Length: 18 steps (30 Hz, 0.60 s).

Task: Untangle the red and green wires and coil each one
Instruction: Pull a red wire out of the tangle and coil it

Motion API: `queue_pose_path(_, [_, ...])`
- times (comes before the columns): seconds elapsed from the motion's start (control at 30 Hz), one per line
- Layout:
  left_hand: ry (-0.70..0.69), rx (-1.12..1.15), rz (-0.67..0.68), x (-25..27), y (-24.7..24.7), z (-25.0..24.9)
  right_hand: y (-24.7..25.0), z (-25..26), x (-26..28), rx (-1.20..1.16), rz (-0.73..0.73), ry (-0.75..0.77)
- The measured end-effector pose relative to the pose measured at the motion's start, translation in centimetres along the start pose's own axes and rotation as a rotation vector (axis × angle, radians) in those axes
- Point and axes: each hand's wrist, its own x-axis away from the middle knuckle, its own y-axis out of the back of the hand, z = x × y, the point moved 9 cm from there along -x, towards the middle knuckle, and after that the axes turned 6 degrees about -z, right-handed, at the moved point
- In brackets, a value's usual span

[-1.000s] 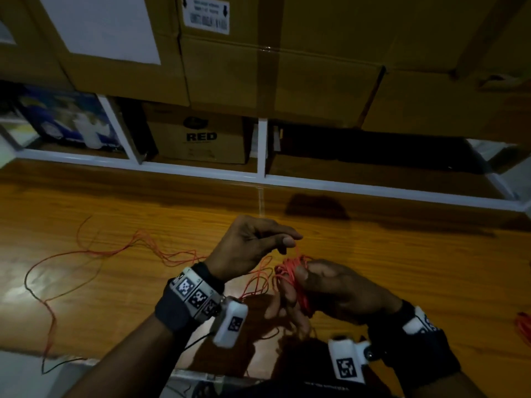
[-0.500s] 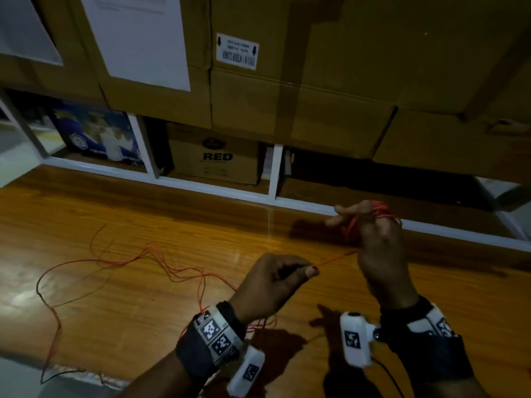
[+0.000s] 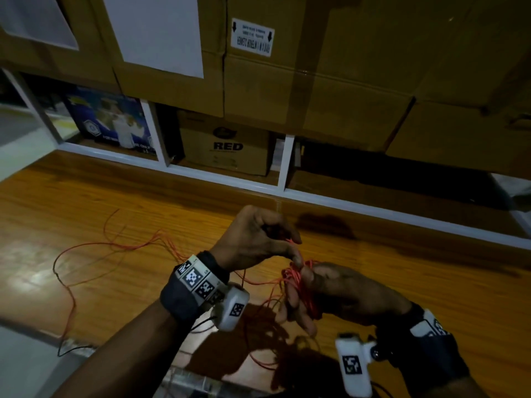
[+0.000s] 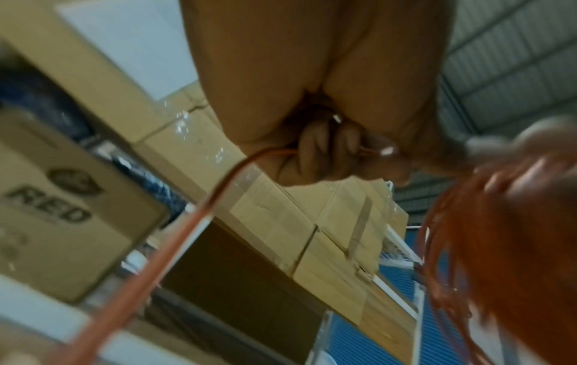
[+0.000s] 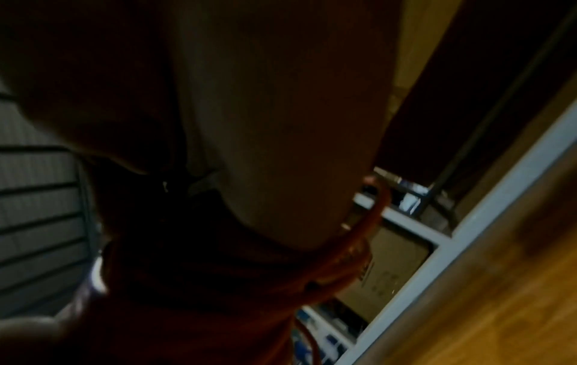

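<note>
My right hand [image 3: 321, 291] holds a coil of red wire [image 3: 301, 285] wound around its fingers, low at the centre of the head view. My left hand [image 3: 258, 239] sits just above and left of it, thumb and fingers pinching the red wire's free strand [image 4: 200, 217] right at the coil. The remaining red wire [image 3: 120, 248] trails loose across the wooden table [image 3: 431, 297] to the left, running together with a dark wire [image 3: 66, 288] whose colour I cannot tell. In the right wrist view the red loops [image 5: 359, 247] hug my fingers.
White shelf frame [image 3: 284, 165] runs along the table's back edge, with cardboard boxes [image 3: 316, 81] stacked above and a "RED" carton [image 3: 227, 145] inside. A grey surface [image 3: 23, 366] lies below the table's front left edge.
My right hand came down from near the shelf back toward me with the coil. My left hand rose to meet it, laying the strand onto the coil.
</note>
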Motion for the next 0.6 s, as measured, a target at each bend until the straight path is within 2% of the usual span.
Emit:
queue_pose_path(0.13, [0.06, 0.258, -0.074, -0.3, 0.1, 1.5, -2.3, 2.4, -0.1, -0.165, 0.149, 0.129])
queue_pose_path(0.2, [0.098, 0.331, -0.095, 0.4, -0.5, 2.8, -1.9, 4.7, 0.0, -0.387, 0.108, 0.249])
queue_pose_path(0.3, [0.199, 0.355, -0.077, 2.6, -3.2, 4.5, 2.1, 7.5, 0.4, -0.721, -0.19, 0.407])
queue_pose_path(0.37, [0.254, 0.294, -0.092, 3.8, -4.1, 5.2, 5.8, 8.1, 1.0, -0.711, -0.512, 0.47])
queue_pose_path(0.4, [0.253, 0.213, -0.106, 4.1, -3.9, 5.5, 7.6, 7.9, 1.5, -0.56, -0.687, 0.476])
queue_pose_path(0.43, [0.234, 0.106, -0.12, 4.5, -3.6, 5.6, 9.0, 7.9, 2.3, -0.306, -0.859, 0.464])
queue_pose_path(0.47, [0.208, -0.013, -0.129, 4.7, -3.1, 5.5, 10.0, 7.9, 3.0, 0.028, -0.993, 0.442])
queue_pose_path(0.5, [0.179, -0.122, -0.132, 4.9, -2.5, 5.1, 10.2, 7.8, 3.2, 0.367, -1.049, 0.397])
queue_pose_path(0.53, [0.143, -0.223, -0.129, 5.1, -2.0, 4.6, 10.0, 7.0, 2.7, 0.641, -1.016, 0.31])
queue_pose_path(0.6, [0.046, -0.38, -0.119, 4.8, -1.3, 2.8, 8.8, 3.9, 1.0, 0.9, -0.798, 0.081])
